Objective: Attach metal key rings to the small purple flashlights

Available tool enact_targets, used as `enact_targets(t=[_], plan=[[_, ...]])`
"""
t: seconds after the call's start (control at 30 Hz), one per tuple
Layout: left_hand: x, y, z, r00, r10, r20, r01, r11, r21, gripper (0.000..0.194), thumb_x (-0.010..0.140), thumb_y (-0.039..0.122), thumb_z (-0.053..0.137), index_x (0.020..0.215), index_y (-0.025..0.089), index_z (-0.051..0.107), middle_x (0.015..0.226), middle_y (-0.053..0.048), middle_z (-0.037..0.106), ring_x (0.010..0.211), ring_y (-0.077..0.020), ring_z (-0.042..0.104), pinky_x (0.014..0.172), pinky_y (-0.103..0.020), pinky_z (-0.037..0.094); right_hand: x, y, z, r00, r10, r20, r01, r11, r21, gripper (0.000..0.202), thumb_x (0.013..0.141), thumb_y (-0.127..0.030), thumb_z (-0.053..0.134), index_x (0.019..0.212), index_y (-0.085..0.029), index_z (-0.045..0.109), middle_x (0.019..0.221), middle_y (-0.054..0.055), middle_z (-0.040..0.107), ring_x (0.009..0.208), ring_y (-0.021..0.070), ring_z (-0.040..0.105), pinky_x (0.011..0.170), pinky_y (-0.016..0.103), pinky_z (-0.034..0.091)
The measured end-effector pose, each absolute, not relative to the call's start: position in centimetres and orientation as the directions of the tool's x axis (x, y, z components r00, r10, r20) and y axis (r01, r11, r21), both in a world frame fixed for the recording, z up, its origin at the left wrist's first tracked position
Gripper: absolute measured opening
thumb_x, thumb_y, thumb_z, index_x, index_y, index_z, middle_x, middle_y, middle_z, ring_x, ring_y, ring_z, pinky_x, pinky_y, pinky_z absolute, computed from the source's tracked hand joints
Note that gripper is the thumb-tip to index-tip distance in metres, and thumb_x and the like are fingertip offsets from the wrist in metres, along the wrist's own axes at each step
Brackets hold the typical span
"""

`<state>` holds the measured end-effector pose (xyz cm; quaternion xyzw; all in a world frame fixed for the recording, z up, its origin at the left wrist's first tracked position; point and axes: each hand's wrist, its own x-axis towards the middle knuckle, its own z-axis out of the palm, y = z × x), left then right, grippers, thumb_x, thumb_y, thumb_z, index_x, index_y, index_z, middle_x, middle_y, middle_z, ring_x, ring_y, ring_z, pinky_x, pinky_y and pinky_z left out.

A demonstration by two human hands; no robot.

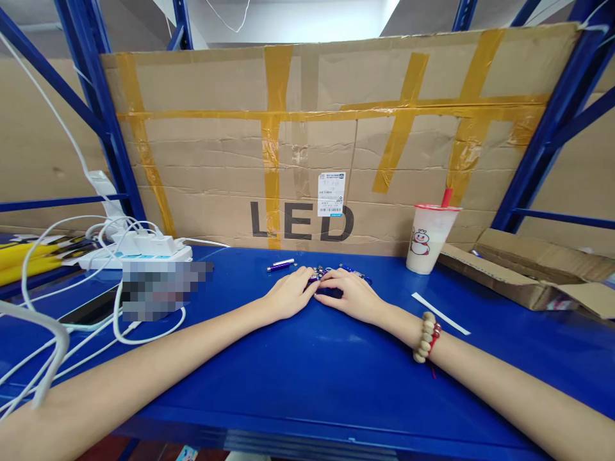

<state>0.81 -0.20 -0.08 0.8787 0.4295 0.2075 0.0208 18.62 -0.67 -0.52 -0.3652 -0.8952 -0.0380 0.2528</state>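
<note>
On the blue tabletop (pixel 307 365), my left hand (pixel 289 294) and my right hand (pixel 353 293) meet at the fingertips over a pile of small shiny parts (pixel 321 271). The fingers of both hands are bent down to the pile, and whatever they pinch is too small to make out. Dark blue pen-like pieces (pixel 280 267) and a white one (pixel 283 261) lie beyond my left hand. More blue pieces (pixel 355 272) lie just behind my right hand, partly covered by it.
A cup with a red straw (pixel 430 240) stands at the back right, near an open cardboard box (pixel 514 275). A white strip (pixel 439 314) lies beside my right forearm. White cables and a power strip (pixel 144 256) crowd the left. Taped cardboard (pixel 216 160) stands behind.
</note>
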Motion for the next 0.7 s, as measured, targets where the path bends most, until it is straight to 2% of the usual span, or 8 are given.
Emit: enact_targets(t=[0.23, 0.43, 0.7], plan=[[0.8, -0.35, 0.0, 0.541, 0.766, 0.348, 0.733, -0.632, 0.253, 0.025, 0.091, 0.035, 0.027, 0.096, 0.018, 0.043, 0.1, -0.006, 0.053, 0.091, -0.0188, 0.052, 0.081, -0.033, 0.041, 18.64, -0.34, -0.8, -0.598, 0.612, 0.518, 0.645, 0.751, -0.142, 0.021, 0.082, -0.037, 0.052, 0.085, -0.023, 0.068, 0.096, 0.003, 0.06, 0.09, 0.0158, 0.053, 0.083, 0.031, 0.041], [0.67, -0.25, -0.01, 0.528, 0.77, 0.359, 0.72, -0.63, 0.291, 0.023, 0.091, 0.036, 0.024, 0.092, 0.02, 0.039, 0.094, -0.003, 0.053, 0.085, -0.0175, 0.054, 0.073, -0.031, 0.042, 18.49, -0.39, -0.98, -0.675, 0.561, 0.479, 0.576, 0.806, -0.134, 0.026, 0.086, -0.036, 0.046, 0.099, -0.022, 0.064, 0.106, 0.005, 0.057, 0.1, 0.0173, 0.049, 0.09, 0.033, 0.038], [0.75, -0.26, 0.11, 0.515, 0.782, 0.35, 0.727, -0.615, 0.305, 0.026, 0.091, 0.04, 0.022, 0.088, 0.02, 0.038, 0.087, -0.002, 0.054, 0.079, -0.0173, 0.055, 0.07, -0.031, 0.041, 18.64, -0.24, -0.86, -0.652, 0.552, 0.52, 0.574, 0.807, -0.137, 0.018, 0.083, -0.032, 0.052, 0.088, -0.021, 0.066, 0.098, 0.005, 0.058, 0.094, 0.0174, 0.051, 0.084, 0.033, 0.041]])
